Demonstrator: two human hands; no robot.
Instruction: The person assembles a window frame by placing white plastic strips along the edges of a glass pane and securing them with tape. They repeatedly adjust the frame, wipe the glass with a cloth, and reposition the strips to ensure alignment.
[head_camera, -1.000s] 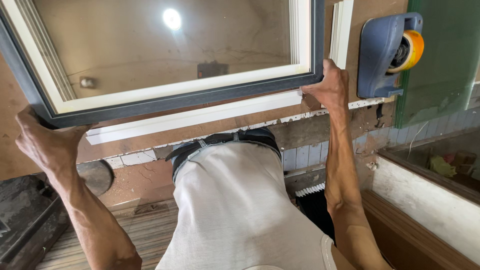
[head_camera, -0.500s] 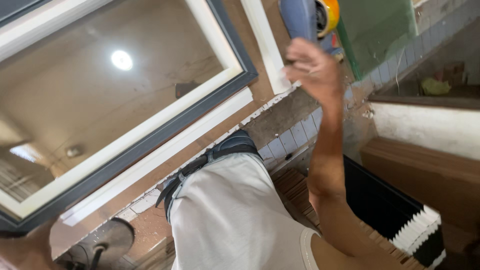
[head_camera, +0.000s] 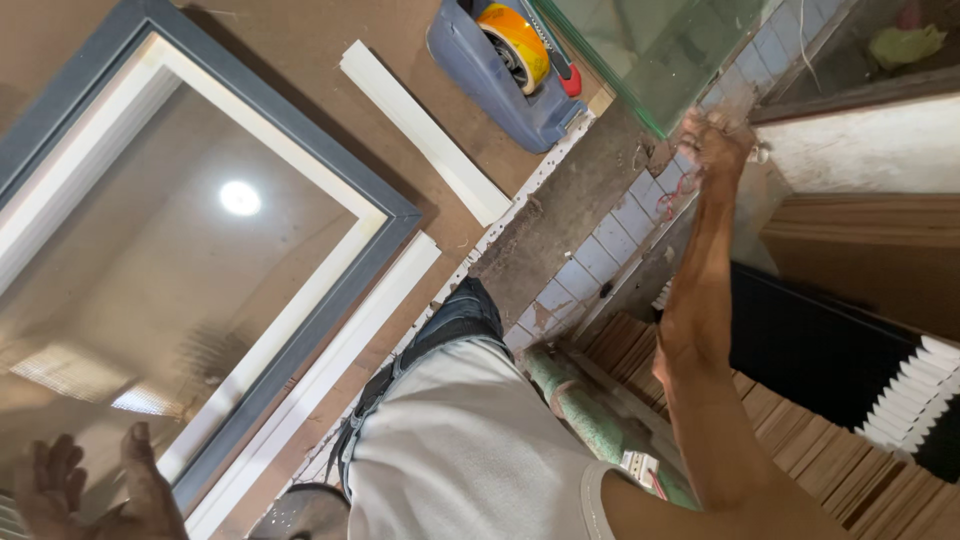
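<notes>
A large window with a grey outer frame (head_camera: 392, 213), white inner edging and a glass pane lies on a brown board. My left hand (head_camera: 92, 492) rests on the glass at the bottom left, fingers spread, holding nothing. My right arm stretches away to the right. My right hand (head_camera: 716, 146) has its fingers curled at the lower corner of a green-tinted glass sheet (head_camera: 650, 50), next to a tiled wall (head_camera: 600, 250). Whether it grips anything is unclear.
Two loose white trim strips (head_camera: 420, 130) (head_camera: 330, 370) lie beside the window. A blue tape dispenser (head_camera: 480, 75) with a yellow roll (head_camera: 512, 45) sits on the board. Below are a green pipe (head_camera: 580, 410), wooden slats (head_camera: 800, 440) and a black-and-white pleated bundle (head_camera: 930, 390).
Both hands have let go of the window frame. My right hand swung right to the green glass sheet, and my left hand now lies open on the pane. The view has tilted.
</notes>
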